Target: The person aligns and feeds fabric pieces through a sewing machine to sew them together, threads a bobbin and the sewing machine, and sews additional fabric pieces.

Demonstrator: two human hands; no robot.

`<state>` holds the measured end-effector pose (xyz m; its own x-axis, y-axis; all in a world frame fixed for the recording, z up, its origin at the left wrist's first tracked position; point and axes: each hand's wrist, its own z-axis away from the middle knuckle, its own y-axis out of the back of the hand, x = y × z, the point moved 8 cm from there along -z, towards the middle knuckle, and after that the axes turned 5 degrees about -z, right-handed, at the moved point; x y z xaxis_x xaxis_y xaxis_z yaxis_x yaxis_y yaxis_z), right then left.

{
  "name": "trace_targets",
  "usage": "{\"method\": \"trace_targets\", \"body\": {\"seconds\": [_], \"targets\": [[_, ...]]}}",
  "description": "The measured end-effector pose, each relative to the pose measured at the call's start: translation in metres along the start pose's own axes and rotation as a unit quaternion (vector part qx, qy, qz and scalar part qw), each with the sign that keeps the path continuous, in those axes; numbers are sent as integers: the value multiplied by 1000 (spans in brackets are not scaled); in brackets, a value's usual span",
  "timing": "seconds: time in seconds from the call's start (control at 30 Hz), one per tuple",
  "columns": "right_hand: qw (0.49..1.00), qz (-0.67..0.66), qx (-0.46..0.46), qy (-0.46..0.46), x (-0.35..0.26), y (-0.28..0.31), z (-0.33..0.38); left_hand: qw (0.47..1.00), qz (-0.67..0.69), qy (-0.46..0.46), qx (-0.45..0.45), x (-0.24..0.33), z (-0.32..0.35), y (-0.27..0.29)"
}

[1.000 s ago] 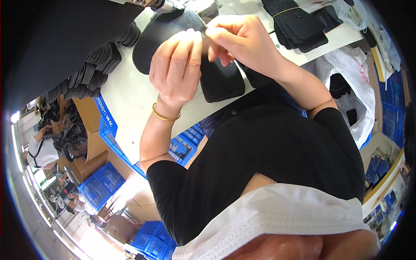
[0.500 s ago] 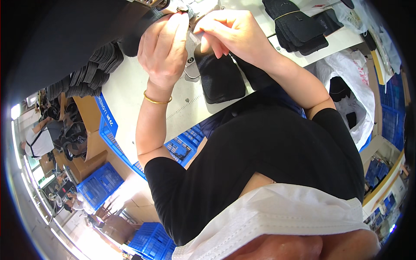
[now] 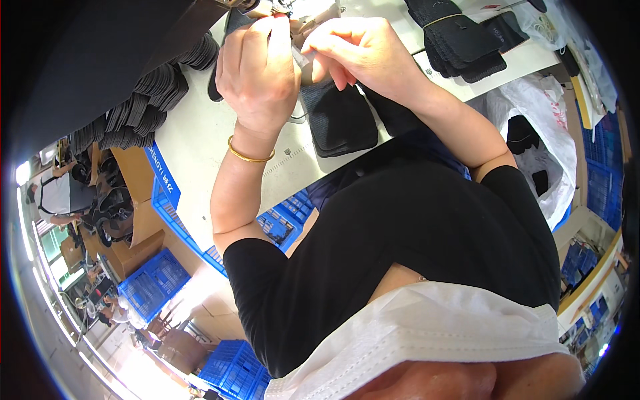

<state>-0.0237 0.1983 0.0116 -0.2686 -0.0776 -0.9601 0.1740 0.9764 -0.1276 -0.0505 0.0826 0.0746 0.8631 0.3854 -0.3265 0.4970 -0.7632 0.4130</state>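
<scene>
By the machine [image 3: 248, 5], left hand [image 3: 260, 83] curls, right hand [image 3: 370, 57] pinches narrowly, contents unclear

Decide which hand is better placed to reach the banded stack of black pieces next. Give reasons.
Probably the right hand: it is nearer the banded stack. The left hand is farther off, up by the metal machine parts. Whether the right hand's fingers hold anything is unclear.

Pad stack [image 3: 341, 125] on table [image 3: 200, 167] | bundle [image 3: 460, 45] right | bag [image 3: 564, 157] farther right
</scene>
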Motion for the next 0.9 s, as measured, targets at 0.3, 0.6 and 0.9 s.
{"method": "trace_targets", "body": {"seconds": [0.3, 0.6, 0.9], "targets": [[1000, -5, -8, -6, 4, 4, 2, 996, 62, 40, -41, -13, 8, -1], [998, -46, 0, -33, 9, -13, 6, 995, -2, -69, -77, -14, 20, 27], [998, -58, -38, -5, 12, -23, 14, 990, 31, 21, -135, 10, -7, 23]]}}
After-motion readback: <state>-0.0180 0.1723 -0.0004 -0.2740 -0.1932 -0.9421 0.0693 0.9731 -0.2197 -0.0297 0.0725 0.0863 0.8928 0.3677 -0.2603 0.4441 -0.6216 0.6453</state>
